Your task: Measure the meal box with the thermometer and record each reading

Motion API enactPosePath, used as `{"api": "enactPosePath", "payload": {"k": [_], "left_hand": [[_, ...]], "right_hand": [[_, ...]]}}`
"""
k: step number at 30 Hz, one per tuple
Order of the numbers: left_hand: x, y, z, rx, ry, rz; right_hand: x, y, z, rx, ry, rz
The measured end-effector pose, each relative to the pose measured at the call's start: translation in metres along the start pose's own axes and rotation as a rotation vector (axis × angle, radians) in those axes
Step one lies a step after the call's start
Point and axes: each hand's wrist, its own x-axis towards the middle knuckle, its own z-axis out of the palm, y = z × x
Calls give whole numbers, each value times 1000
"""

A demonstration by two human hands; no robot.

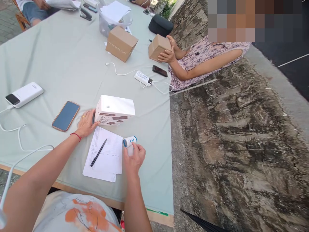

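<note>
A white box point(117, 105) with brown print on its side stands on the table in front of me. My left hand point(85, 124) grips its left corner, thumb along the printed front and fingers on the left side. In my right hand point(135, 156) is a white and blue handheld infrared thermometer point(130, 141), held by its handle near the table's right side. Printed sheets point(111, 161) lie between my forearms, with a black pen point(98, 152) resting across them. Left of my left hand lies a smartphone point(65, 116), its dark screen up.
Across the table a person's hands point(169, 54) hold a small cardboard box point(158, 47). Nearby are another cardboard box point(120, 43), a plastic tub point(105, 24) with papers, a black case point(160, 25) and a cabled white device point(143, 78). A power bank point(26, 94) lies left, its white cable trailing.
</note>
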Motion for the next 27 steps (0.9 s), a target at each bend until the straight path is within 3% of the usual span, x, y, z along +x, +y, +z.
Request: {"api": "enactPosePath", "payload": {"k": [3, 6, 11, 15, 17, 20, 27], "left_hand": [[1, -1, 1, 23, 11, -2], [1, -1, 2, 49, 5, 20], [-1, 4, 0, 59, -17, 17], [-1, 9, -2, 60, -29, -13], [-1, 11, -2, 64, -32, -20], [-1, 13, -2, 63, -38, -19], [-2, 14, -3, 50, -46, -11]], "right_hand": [[-10, -27, 13, 151, -161, -277], [-17, -46, 28, 119, -366, -457], [-10, -52, 37, -72, -523, -606], [6, -49, 28, -56, -636, -678], [11, -48, 24, 25, -594, -646], [15, -49, 25, 228, -492, -489], [15, -76, 68, 734, -221, 176]]}}
